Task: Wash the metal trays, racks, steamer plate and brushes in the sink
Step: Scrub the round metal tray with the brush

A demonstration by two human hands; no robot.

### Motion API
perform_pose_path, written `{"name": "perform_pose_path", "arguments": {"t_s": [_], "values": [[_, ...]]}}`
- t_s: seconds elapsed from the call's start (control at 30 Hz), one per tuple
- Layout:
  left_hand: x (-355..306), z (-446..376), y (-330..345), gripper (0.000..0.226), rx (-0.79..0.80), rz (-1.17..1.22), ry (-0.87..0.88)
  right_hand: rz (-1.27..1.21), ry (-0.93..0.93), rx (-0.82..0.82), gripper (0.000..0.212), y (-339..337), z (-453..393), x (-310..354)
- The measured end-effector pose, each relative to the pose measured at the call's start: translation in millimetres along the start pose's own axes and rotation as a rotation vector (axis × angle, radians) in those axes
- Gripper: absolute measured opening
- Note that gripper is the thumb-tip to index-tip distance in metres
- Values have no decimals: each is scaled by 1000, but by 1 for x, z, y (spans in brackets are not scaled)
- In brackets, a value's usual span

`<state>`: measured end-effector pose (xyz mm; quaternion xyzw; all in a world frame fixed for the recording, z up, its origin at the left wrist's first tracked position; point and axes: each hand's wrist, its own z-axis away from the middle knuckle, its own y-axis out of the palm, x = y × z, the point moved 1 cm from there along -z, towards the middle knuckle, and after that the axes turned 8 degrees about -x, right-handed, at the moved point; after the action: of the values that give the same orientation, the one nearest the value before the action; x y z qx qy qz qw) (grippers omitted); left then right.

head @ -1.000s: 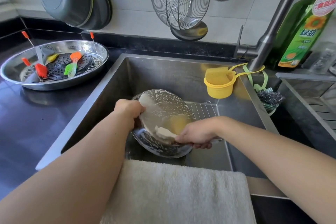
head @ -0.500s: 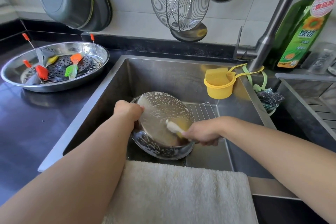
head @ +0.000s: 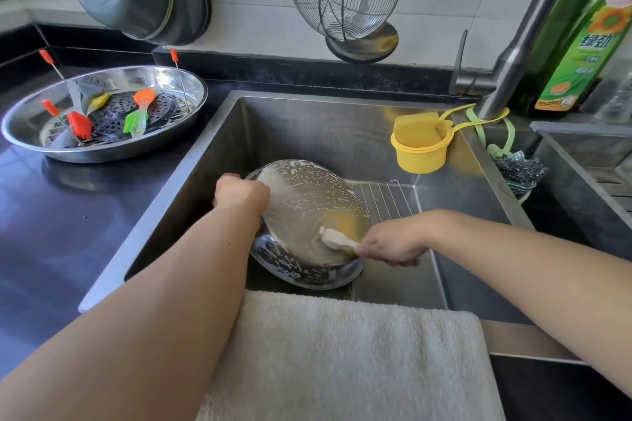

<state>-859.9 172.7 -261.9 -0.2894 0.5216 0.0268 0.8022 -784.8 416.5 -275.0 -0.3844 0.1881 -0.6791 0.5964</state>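
Head view: in the sink a round metal tray stands tilted on its near edge, its face streaked with suds. The left hand curls over the tray's left rim and props it up. The right hand is closed around a pale sponge, pressing it against the lower right of the tray's face. Behind the tray, on the sink floor to the right, lies a wire rack, partly hidden; whether it has been washed I cannot tell.

On the dark counter to the far left sits a second tray holding the perforated steamer plate and several coloured brushes with thin wire handles.

As I judge it, the task is at an early stage: one tray is soaped but not rinsed, and the second tray, steamer plate and brushes wait outside the sink, apparently untouched.

A folded towel drapes the sink's near edge, and a yellow cup with a sponge hangs at the far right, below the tap
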Motion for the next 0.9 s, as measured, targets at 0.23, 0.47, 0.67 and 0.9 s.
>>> {"name": "perform_pose_path", "arguments": {"t_s": [0.23,0.47,0.67,0.9], "values": [[0,-7,2,44,-42,-48,-13,5,-14,68,43,12,6,7],[1,-10,1,48,-98,-141,24,-104,90,97,48,12,-4,-5],[2,-7,-2,43,-81,-204,1,-81,279,-141,22,-8,-14,-24],[3,-8,-2,44,-64,-248,-7,-202,249,-37,53,1,-20,-11]]}}
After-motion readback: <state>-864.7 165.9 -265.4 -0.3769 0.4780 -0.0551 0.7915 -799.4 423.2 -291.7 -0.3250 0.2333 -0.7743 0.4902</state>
